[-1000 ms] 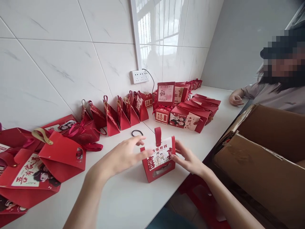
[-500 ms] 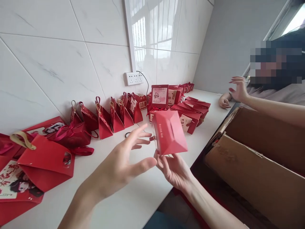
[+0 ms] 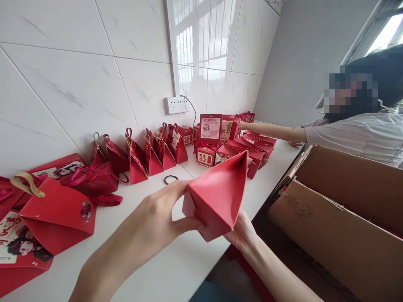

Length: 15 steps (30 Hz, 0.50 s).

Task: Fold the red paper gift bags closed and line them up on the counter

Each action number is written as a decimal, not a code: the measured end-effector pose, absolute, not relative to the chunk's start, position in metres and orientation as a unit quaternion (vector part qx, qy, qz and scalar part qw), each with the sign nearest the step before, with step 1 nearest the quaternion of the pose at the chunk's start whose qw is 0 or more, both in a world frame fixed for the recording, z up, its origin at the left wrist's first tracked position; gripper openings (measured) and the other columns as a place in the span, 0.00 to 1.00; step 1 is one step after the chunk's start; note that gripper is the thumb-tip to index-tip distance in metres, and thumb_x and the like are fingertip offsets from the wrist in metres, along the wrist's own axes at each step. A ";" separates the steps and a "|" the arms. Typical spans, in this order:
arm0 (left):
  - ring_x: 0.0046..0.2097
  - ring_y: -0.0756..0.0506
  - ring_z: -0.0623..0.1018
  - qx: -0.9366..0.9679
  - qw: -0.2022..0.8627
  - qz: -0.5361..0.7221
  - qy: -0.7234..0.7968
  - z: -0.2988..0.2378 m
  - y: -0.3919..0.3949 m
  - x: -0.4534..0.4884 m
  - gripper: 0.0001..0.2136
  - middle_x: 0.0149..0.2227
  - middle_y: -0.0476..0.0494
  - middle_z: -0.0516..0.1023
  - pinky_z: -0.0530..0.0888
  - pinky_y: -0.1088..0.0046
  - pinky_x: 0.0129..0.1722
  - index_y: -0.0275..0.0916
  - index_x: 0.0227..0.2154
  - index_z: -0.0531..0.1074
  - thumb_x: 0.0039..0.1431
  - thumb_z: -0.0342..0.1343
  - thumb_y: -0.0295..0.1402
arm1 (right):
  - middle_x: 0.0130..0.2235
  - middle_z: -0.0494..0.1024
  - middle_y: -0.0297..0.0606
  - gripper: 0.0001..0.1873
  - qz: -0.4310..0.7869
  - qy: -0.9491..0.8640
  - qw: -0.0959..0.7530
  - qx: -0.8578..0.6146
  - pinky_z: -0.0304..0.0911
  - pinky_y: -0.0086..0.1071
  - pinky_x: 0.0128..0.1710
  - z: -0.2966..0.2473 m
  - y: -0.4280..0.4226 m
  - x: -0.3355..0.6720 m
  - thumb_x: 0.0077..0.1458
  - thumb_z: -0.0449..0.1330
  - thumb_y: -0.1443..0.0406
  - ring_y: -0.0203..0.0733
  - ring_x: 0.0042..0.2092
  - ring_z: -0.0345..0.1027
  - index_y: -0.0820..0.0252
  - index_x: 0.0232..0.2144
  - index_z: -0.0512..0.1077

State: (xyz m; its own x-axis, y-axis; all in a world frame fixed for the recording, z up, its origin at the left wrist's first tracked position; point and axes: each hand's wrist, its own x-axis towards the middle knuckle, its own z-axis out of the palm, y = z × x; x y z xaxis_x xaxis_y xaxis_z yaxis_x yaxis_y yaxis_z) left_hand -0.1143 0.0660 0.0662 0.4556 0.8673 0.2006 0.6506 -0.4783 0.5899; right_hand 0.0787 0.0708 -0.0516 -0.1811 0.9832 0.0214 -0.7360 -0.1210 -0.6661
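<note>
I hold a small red paper gift box (image 3: 218,195) in the air above the white counter (image 3: 176,260), tipped so its plain folded underside faces me. My left hand (image 3: 163,216) grips its left side, thumb along the lower edge and fingers curled behind. My right hand (image 3: 242,233) cups it from below, mostly hidden by the box. A black hair tie (image 3: 170,179) lies on the counter just behind the box.
Several red gift bags (image 3: 151,155) line the tiled wall, and larger red bags (image 3: 59,212) lie at the left. More red boxes (image 3: 245,147) sit farther back, where another person's arm (image 3: 270,131) reaches in. An open cardboard carton (image 3: 343,218) stands to the right.
The box went from standing on the counter to lifted and turned bottom-up. My left hand closed onto it. The other person's arm stretched toward the far boxes.
</note>
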 end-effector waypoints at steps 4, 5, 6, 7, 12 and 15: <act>0.58 0.37 0.70 0.850 0.218 0.228 0.422 0.067 0.065 -0.114 0.40 0.58 0.51 0.68 0.76 0.68 0.48 0.56 0.59 0.57 0.42 0.68 0.45 | 0.46 0.78 0.42 0.19 0.605 -0.357 0.650 -0.291 0.73 0.42 0.46 -0.050 0.069 0.084 0.49 0.64 0.53 0.49 0.47 0.73 0.54 0.42 0.73; 0.58 0.36 0.70 0.851 0.217 0.229 0.421 0.067 0.064 -0.114 0.43 0.59 0.50 0.67 0.75 0.67 0.49 0.56 0.60 0.55 0.40 0.69 0.45 | 0.46 0.78 0.42 0.21 0.592 -0.365 0.654 -0.298 0.72 0.43 0.47 -0.049 0.069 0.085 0.49 0.64 0.52 0.49 0.47 0.73 0.53 0.44 0.73; 0.58 0.36 0.70 0.850 0.216 0.232 0.421 0.068 0.063 -0.113 0.44 0.59 0.48 0.67 0.75 0.66 0.49 0.54 0.60 0.54 0.40 0.69 0.45 | 0.46 0.78 0.42 0.23 0.585 -0.369 0.655 -0.302 0.72 0.44 0.48 -0.049 0.069 0.086 0.48 0.65 0.51 0.49 0.47 0.73 0.52 0.45 0.72; 0.58 0.36 0.70 0.848 0.216 0.238 0.422 0.068 0.062 -0.112 0.44 0.59 0.48 0.67 0.75 0.67 0.49 0.53 0.60 0.54 0.40 0.69 0.45 | 0.45 0.78 0.42 0.24 0.582 -0.369 0.658 -0.305 0.72 0.45 0.48 -0.049 0.068 0.086 0.46 0.65 0.50 0.49 0.46 0.73 0.51 0.45 0.72; 0.51 0.38 0.76 0.756 0.297 0.328 0.482 0.075 0.058 -0.108 0.36 0.48 0.47 0.77 0.76 0.69 0.43 0.47 0.58 0.59 0.47 0.61 0.49 | 0.45 0.78 0.42 0.27 0.577 -0.401 0.652 -0.286 0.73 0.45 0.43 -0.044 0.061 0.087 0.44 0.64 0.43 0.50 0.43 0.75 0.50 0.43 0.72; 0.46 0.37 0.78 0.649 0.409 0.371 0.524 0.075 0.065 -0.103 0.32 0.40 0.46 0.80 0.77 0.66 0.39 0.43 0.58 0.60 0.54 0.48 0.56 | 0.40 0.80 0.45 0.34 0.587 -0.448 0.612 -0.282 0.75 0.45 0.38 -0.032 0.043 0.087 0.45 0.59 0.38 0.53 0.40 0.76 0.54 0.45 0.72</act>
